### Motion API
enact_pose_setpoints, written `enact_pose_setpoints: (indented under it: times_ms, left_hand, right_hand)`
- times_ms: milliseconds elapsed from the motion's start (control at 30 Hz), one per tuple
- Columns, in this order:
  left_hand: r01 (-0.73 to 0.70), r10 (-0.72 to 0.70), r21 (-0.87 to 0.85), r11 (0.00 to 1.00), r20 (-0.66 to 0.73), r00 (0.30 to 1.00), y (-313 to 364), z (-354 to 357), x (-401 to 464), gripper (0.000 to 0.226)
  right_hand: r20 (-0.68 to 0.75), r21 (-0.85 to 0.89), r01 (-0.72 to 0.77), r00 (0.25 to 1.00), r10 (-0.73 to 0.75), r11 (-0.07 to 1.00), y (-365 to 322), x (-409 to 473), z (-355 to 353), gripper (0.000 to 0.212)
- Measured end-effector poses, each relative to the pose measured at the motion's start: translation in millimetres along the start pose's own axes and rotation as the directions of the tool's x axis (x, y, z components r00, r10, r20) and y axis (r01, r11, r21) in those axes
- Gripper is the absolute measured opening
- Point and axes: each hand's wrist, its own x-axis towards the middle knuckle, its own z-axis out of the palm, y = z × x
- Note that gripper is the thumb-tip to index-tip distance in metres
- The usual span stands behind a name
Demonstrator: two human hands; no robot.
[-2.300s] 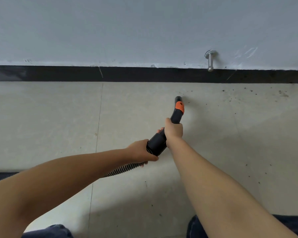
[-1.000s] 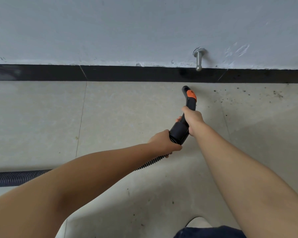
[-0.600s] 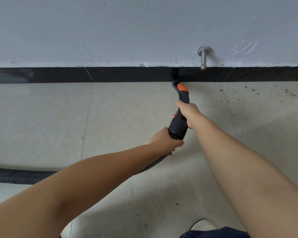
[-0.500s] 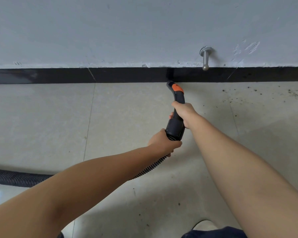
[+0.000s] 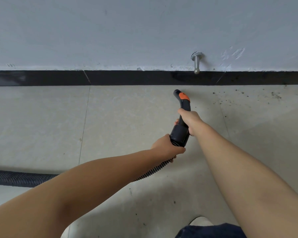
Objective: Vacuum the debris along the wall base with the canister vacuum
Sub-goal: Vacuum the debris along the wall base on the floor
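Gripping the nozzle [image 5: 182, 107] with our right hand [image 5: 189, 118] to aim it near the baseboard [image 5: 127, 77]; our left hand [image 5: 167, 146] is clenching the hose [image 5: 21, 178] for support, since debris [image 5: 248, 97] is lying rightward.

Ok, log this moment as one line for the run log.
right hand: grips nozzle | left hand: grips hose | nozzle tip near baseboard | debris remains to its right

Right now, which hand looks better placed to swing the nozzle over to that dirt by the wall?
Probably the right hand: it grips the vacuum handle nearest the nozzle tip, on the side of the debris. The left hand holds the hose farther back.
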Motion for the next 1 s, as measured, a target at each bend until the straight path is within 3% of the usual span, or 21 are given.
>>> enact_pose_setpoints:
  times_ms: [267, 500, 733, 1000]
  left_hand:
    - [0.036, -0.043, -0.109, 0.993, -0.058, 0.997, -23.6, -16.2, -20.5, 0.037]
    - [0.017, -0.019, 0.021, 1.000, 0.093, 0.995, -33.2, -42.3, -37.7, 0.029]
    - [-0.032, -0.005, 0.123, 0.992, 0.296, 0.955, -34.6, -17.5, -39.2, 0.032]
    - [-0.033, 0.007, 0.095, 0.995, 0.259, 0.966, -20.1, 11.6, -16.6, 0.035]
  right_hand:
    - [0.121, -0.087, 0.035, 0.992, -0.024, 0.996, 1.9, -21.0, 37.8, 0.012]
    - [-0.038, 0.084, 0.012, 0.999, -0.009, 0.996, 25.3, -43.3, 42.0, 0.014]
    - [-0.225, 0.242, -0.030, 0.971, 0.086, 0.970, 63.5, -51.6, 4.4, 0.020]
    - [-0.227, 0.239, -0.018, 0.971, 0.074, 0.971, 56.2, -29.2, -26.2, 0.016]
